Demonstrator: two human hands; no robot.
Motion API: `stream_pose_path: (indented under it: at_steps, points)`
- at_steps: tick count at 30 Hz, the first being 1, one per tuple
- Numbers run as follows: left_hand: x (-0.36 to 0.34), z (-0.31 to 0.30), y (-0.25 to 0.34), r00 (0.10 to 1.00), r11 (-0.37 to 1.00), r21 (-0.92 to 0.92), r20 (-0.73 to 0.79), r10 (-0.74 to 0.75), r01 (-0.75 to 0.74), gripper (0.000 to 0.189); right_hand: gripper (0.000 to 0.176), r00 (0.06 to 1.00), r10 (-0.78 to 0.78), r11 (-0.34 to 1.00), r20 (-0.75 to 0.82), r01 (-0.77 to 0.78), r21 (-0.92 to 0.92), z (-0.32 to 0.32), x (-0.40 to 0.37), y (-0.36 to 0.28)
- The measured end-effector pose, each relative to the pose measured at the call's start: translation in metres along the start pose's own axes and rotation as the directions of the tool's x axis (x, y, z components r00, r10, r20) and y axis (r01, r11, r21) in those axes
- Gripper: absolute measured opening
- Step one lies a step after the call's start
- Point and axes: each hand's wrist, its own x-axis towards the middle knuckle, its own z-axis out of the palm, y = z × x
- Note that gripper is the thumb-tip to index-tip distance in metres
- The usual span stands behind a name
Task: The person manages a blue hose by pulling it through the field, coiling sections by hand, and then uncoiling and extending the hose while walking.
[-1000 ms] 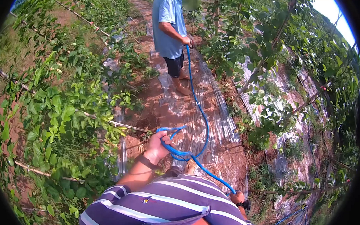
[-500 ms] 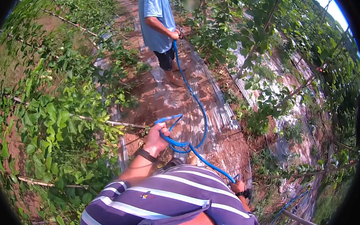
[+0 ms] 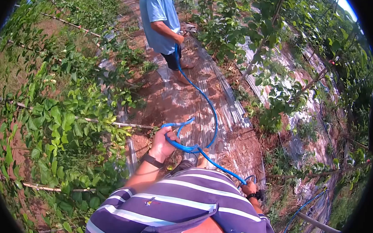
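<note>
Fingers of my left hand (image 3: 164,144) are wrapped round loops of a blue hose (image 3: 214,111) in front of my body. A length of the hose runs from those loops down to the right, where my right hand (image 3: 248,188) is closed on it beside my hip. From the loops the hose also curves over the ground up to a person in a light blue shirt (image 3: 160,11), whose hand holds it at waist height. A dark band circles each of my wrists.
Leafy vines on poles (image 3: 89,120) line the left side. More leafy plants (image 3: 276,85) stand on the right. Striped sheeting (image 3: 225,91) covers part of the soil path. Another blue hose (image 3: 293,217) and a grey pole (image 3: 318,224) lie at lower right.
The other person's hand has moved slightly down and left with the hose. The hose on the ground has shifted slightly. My right hand has moved a little to the right and up, still on the hose.
</note>
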Motion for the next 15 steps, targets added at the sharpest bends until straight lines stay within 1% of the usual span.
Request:
stream_pose_path:
  at_steps: [3, 6, 9, 10, 13, 15]
  points:
    - [-0.004, 0.002, -0.002, 1.000, 1.000, -0.023, -0.012, -0.004, 0.004, 0.019, 0.040, 0.999, 0.002, 1.000, 0.043, -0.001, -0.005, -0.008, 0.000, -0.003]
    - [-0.011, 0.005, -0.002, 1.000, 1.000, -0.025, -0.016, -0.001, 0.000, 0.018, 0.040, 1.000, 0.005, 1.000, 0.005, -0.005, -0.007, -0.010, -0.001, -0.004]
    - [-0.017, 0.006, -0.003, 0.998, 0.998, -0.044, -0.052, -0.035, 0.032, 0.018, 0.040, 0.999, -0.005, 1.000, 0.051, 0.005, -0.003, -0.004, 0.005, 0.003]
    - [-0.020, 0.009, -0.003, 0.998, 0.998, -0.060, -0.054, -0.039, 0.035, 0.019, 0.040, 0.998, 0.009, 1.000, 0.067, -0.011, 0.029, -0.005, 0.006, 0.005]
    - [-0.021, 0.005, -0.005, 0.998, 0.995, -0.090, -0.044, -0.045, 0.041, 0.021, 0.045, 0.997, -0.033, 0.999, 0.062, 0.035, -0.024, 0.011, 0.018, 0.019]
    - [-0.023, 0.006, -0.005, 0.999, 0.996, -0.087, -0.037, -0.036, 0.033, 0.022, 0.044, 0.998, -0.040, 0.999, 0.057, 0.041, -0.026, 0.016, 0.023, 0.024]
